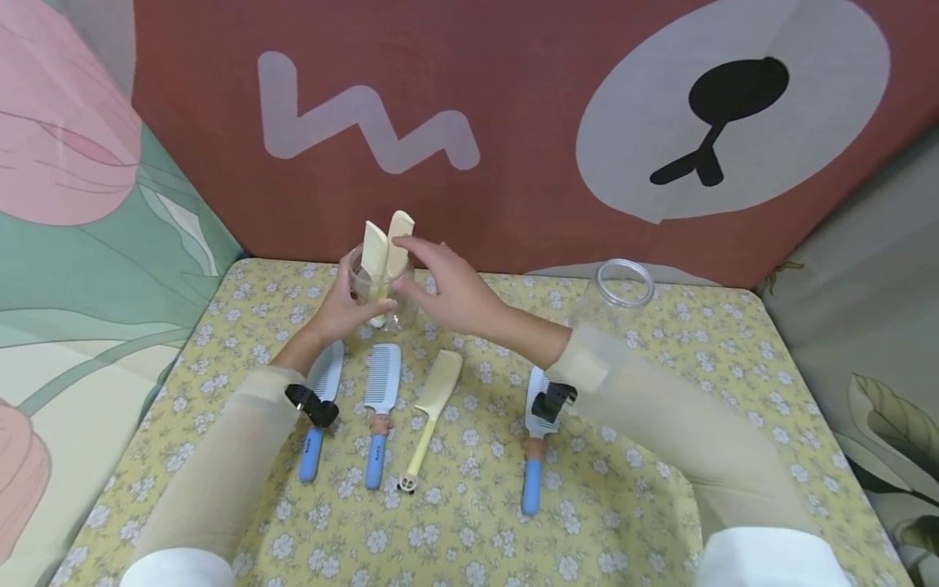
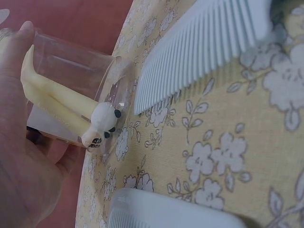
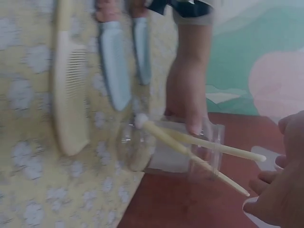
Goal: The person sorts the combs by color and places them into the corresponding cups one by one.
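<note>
My left hand (image 1: 345, 306) grips a clear plastic jar (image 2: 71, 61) around its side, at the back left of the table. Two cream combs (image 1: 375, 251) stand in the jar, heads up and leaning apart. Their panda-tipped handles (image 2: 97, 128) point down to its base. At the jar's mouth, my right hand (image 1: 458, 285) has its fingers spread loosely beside the comb heads; in the right wrist view the fingers (image 3: 268, 178) are close to the comb tips. A third cream comb (image 1: 440, 379) lies on the table in front of the jar.
Two blue combs (image 1: 383, 375) with brown figures lie at the left, one partly under my left wrist. Another blue comb (image 1: 532, 485) lies beneath my right forearm. A second clear jar (image 1: 623, 285) stands at the back right. The flowered tablecloth (image 1: 469, 530) meets a brown wall.
</note>
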{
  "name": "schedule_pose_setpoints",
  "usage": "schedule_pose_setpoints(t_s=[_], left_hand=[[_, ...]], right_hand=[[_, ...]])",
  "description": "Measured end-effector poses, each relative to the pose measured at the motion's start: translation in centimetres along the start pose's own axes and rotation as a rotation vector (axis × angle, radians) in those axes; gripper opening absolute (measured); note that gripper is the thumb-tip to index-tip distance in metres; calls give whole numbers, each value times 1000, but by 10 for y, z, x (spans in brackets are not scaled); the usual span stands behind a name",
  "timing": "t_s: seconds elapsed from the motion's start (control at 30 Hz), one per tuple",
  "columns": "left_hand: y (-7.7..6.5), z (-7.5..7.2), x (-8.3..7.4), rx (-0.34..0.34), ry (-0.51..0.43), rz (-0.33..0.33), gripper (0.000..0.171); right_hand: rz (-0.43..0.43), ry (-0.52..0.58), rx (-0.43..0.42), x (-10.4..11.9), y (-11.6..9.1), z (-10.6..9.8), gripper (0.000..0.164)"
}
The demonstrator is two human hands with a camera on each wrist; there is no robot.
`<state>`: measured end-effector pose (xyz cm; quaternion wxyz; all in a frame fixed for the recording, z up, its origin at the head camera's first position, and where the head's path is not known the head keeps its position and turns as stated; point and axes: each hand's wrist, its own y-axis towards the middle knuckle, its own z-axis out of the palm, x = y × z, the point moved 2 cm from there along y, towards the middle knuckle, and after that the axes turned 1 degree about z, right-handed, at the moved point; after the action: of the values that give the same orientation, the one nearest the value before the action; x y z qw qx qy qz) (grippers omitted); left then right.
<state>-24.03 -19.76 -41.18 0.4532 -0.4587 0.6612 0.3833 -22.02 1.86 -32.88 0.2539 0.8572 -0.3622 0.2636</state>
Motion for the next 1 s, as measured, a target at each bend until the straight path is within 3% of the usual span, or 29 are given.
schedule_pose_setpoints(t_s=[0.3, 0.4, 0.63, 0.8, 1.0], left_hand=[[12, -4, 35, -29, 30, 45, 105], [10, -4, 30, -26, 31, 39, 105], [0, -1, 2, -15, 30, 11, 104], [1, -1, 1, -14, 43, 7, 102], [1, -1, 4, -15, 53, -5, 103]], right_hand=[[-74, -204, 143, -17, -45, 20, 65], [-87, -226, 211, -27, -59, 28, 68], [-109, -225, 341, -56, -77, 43, 75], [-102, -218, 448, -72, -82, 49, 80], [-85, -194, 563, -83, -82, 57, 73]])
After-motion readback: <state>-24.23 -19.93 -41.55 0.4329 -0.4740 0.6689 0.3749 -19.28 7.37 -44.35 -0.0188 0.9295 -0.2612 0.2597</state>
